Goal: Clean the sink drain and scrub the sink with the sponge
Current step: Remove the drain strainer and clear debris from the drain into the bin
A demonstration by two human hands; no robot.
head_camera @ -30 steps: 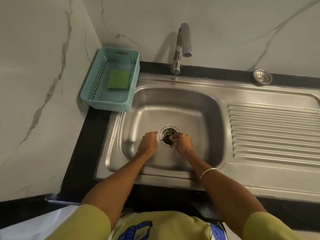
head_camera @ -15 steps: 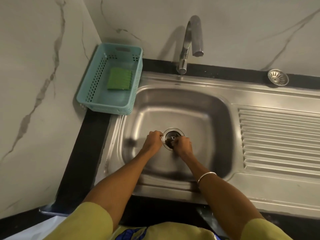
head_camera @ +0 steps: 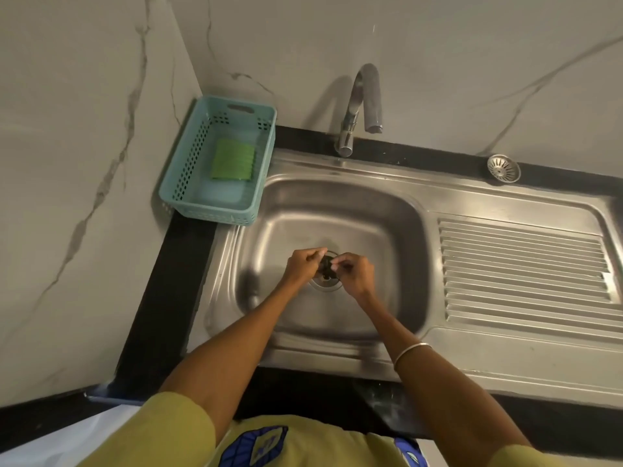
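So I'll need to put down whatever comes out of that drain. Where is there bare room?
The ribbed drainboard right of the basin is bare, as is the flat strip in front of it. The sink's back ledge is free between the faucet and the strainer. The drain is crowded by both hands; the basket holds the sponge.

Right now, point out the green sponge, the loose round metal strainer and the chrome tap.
green sponge (head_camera: 232, 163): head view, ridged top.
round metal strainer (head_camera: 503, 168): head view, perforated centre.
chrome tap (head_camera: 365, 96): head view, curved spout.
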